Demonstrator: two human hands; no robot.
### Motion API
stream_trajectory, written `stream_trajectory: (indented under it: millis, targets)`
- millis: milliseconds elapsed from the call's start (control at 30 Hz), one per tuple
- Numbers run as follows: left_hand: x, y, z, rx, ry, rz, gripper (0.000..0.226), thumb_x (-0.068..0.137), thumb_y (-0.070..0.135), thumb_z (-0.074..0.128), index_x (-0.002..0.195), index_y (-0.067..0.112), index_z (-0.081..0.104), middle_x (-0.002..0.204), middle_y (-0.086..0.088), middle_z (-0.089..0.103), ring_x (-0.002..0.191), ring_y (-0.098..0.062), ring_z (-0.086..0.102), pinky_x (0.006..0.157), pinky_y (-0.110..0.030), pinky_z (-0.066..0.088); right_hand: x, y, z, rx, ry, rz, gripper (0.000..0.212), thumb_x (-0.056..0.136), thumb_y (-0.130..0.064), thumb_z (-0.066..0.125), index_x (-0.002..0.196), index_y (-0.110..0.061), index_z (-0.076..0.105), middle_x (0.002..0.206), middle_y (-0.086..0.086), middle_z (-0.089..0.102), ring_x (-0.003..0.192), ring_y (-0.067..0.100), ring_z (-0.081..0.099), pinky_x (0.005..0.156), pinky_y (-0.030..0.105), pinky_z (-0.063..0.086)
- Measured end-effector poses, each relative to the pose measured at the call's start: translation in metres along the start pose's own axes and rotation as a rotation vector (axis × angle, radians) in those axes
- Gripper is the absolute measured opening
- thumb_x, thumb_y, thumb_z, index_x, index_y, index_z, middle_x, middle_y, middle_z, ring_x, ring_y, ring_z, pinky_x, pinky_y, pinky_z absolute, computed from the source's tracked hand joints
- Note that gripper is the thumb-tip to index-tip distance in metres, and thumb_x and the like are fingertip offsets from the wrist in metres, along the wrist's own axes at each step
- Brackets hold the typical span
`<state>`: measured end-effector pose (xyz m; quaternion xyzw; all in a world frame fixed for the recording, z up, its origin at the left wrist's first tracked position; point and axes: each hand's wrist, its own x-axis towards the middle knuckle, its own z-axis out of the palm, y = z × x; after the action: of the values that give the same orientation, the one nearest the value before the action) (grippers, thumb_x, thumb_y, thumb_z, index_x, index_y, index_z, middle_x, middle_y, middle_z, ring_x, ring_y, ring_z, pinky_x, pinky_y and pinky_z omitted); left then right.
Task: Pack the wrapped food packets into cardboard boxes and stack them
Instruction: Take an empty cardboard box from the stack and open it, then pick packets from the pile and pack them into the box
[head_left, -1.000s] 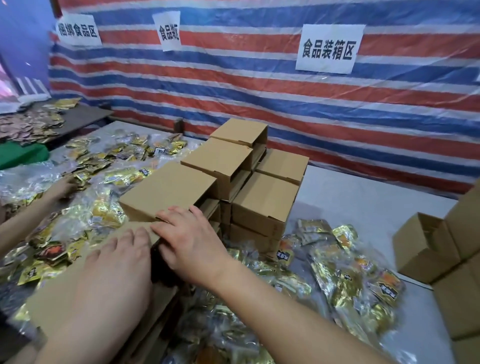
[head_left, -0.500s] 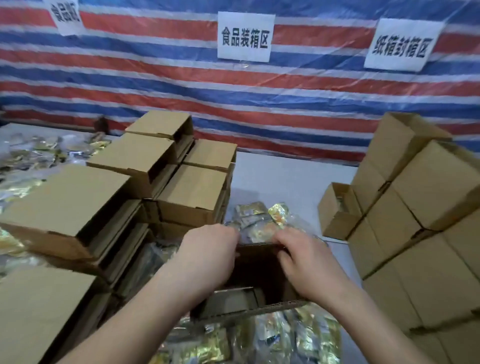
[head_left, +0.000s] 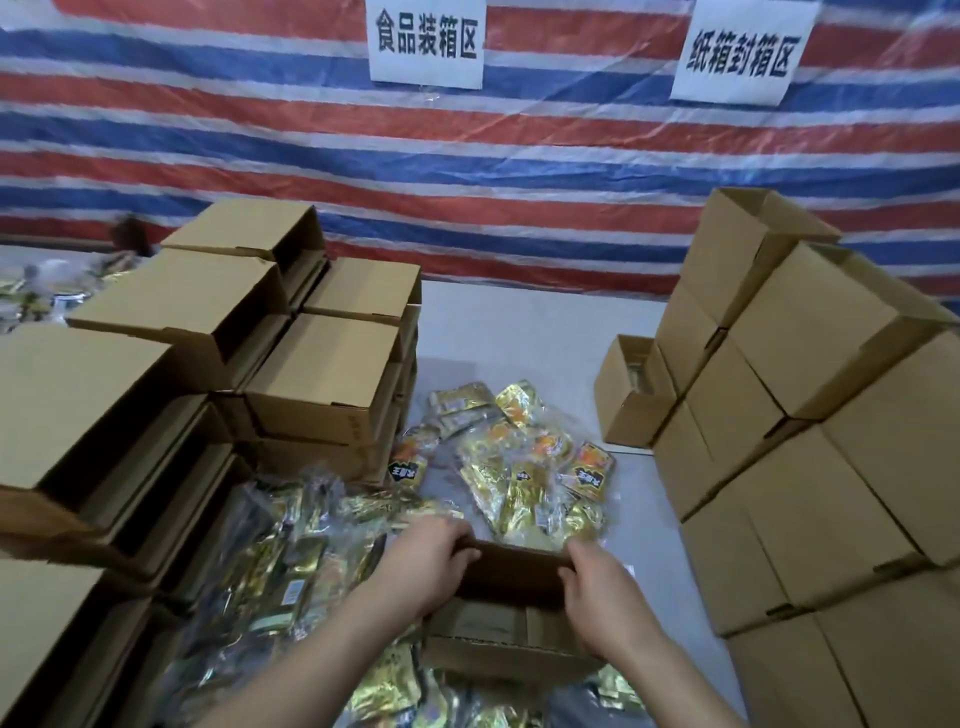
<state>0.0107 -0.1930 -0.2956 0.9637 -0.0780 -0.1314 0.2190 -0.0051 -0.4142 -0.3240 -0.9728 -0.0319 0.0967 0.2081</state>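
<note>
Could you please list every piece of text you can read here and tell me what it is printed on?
"食品装箱区": left white paper sign on the striped tarp.
"纸箱封箱区": right white paper sign on the same tarp.
Food packets on the table: black labels with lettering, too small and blurred to read.
Cardboard boxes: no readable print.

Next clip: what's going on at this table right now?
A person is packing snack packets into boxes. Both hands, left hand and right hand, grip the far rim of an open cardboard box in front of them. Loose gold packets lie just beyond it. Open boxes are stacked on the left, another stack on the right.
</note>
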Motion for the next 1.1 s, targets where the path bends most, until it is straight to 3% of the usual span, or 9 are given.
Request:
stream_trajectory:
  millis: [167,233,400,600,667,767,933,1033,1100]
  targets:
    - [-0.003,-0.007,0.027,0.042,-0.025,0.036,0.023,0.1,0.036,0.048,0.103,0.02,0.065,0.107,0.002,0.066,0.102,-0.02,0.058,0.086,-0.03,0.045,-0.011,0.013,0.038,0.122,0.004,0.071,0.021,0.098,-0.014,0.052,0.117,-0.022,0.057,0.118,-0.006,0.059,0.101,0.013,0.058,0.083,0.021,0.043]
    - [0.0,-0.001,0.03,0.078,-0.017,0.045,0.024,0.1,0.037,0.046,0.104,0.021,0.064,0.107,0.0,0.065,0.102,-0.022,0.058,0.086,-0.034,0.047,-0.012,0.022,0.037,0.149,0.0,0.08,0.021,0.098,-0.014,0.053,0.118,-0.018,0.059,0.12,-0.003,0.06,0.112,0.019,0.059,0.085,0.023,0.042]
    - [0.006,0.0,0.033,0.091,-0.022,0.07,0.023,0.1,0.038,0.047,0.104,0.022,0.063,0.109,0.002,0.064,0.102,-0.02,0.057,0.086,-0.032,0.046,-0.009,0.034,0.027,0.065,-0.044,0.03,0.01,0.097,-0.02,0.053,0.107,-0.024,0.055,0.1,-0.009,0.055,0.076,0.002,0.049,0.066,0.014,0.041]
    - [0.005,-0.001,0.042,0.126,-0.032,0.12,0.025,0.099,0.045,0.046,0.108,0.026,0.061,0.111,0.008,0.06,0.105,-0.013,0.055,0.091,-0.029,0.045,-0.014,0.034,0.034,0.109,-0.004,0.018,0.018,0.096,-0.025,0.054,0.113,-0.021,0.057,0.113,-0.008,0.058,0.09,0.006,0.052,0.073,0.015,0.037]
    - [0.007,0.002,0.039,0.15,-0.08,0.124,0.034,0.098,0.055,0.043,0.107,0.028,0.061,0.109,0.009,0.058,0.101,-0.012,0.055,0.09,-0.03,0.048,-0.015,0.037,0.034,0.13,-0.013,0.008,0.017,0.093,-0.038,0.053,0.107,-0.028,0.055,0.1,-0.016,0.052,0.09,0.008,0.055,0.068,0.012,0.038]
    - [0.013,0.011,0.03,0.138,-0.054,0.158,0.045,0.097,0.063,0.034,0.105,0.029,0.062,0.103,0.01,0.059,0.093,-0.011,0.057,0.082,-0.031,0.049,-0.012,0.042,0.03,0.136,-0.02,0.028,0.047,0.082,-0.069,0.043,0.111,-0.036,0.057,0.101,-0.021,0.051,0.093,0.005,0.055,0.074,0.018,0.043]
    - [0.052,0.036,0.019,0.153,0.072,0.228,0.028,0.101,0.037,0.039,0.109,0.023,0.062,0.105,0.004,0.064,0.096,-0.02,0.061,0.079,-0.035,0.05,0.0,0.048,0.021,0.233,0.015,-0.016,0.079,0.082,-0.086,0.02,0.121,-0.031,0.062,0.114,-0.021,0.058,0.107,0.001,0.053,0.09,0.023,0.045]
    - [0.105,0.049,0.025,0.359,0.021,0.319,0.025,0.096,0.015,0.045,0.117,0.02,0.057,0.113,-0.003,0.061,0.105,-0.025,0.059,0.083,-0.037,0.05,0.015,0.054,0.01,0.339,0.052,0.009,0.059,0.088,-0.074,0.021,0.102,-0.034,0.062,0.098,-0.017,0.059,0.094,0.003,0.054,0.077,0.02,0.04]
    - [0.144,0.052,0.037,0.57,-0.071,0.4,0.046,0.089,0.004,0.054,0.133,0.017,0.05,0.128,-0.006,0.054,0.118,-0.028,0.053,0.096,-0.039,0.046,0.027,0.06,0.003,0.389,0.062,0.053,0.037,0.094,-0.062,0.027,0.087,-0.039,0.055,0.09,-0.015,0.058,0.089,0.002,0.054,0.074,0.017,0.038]
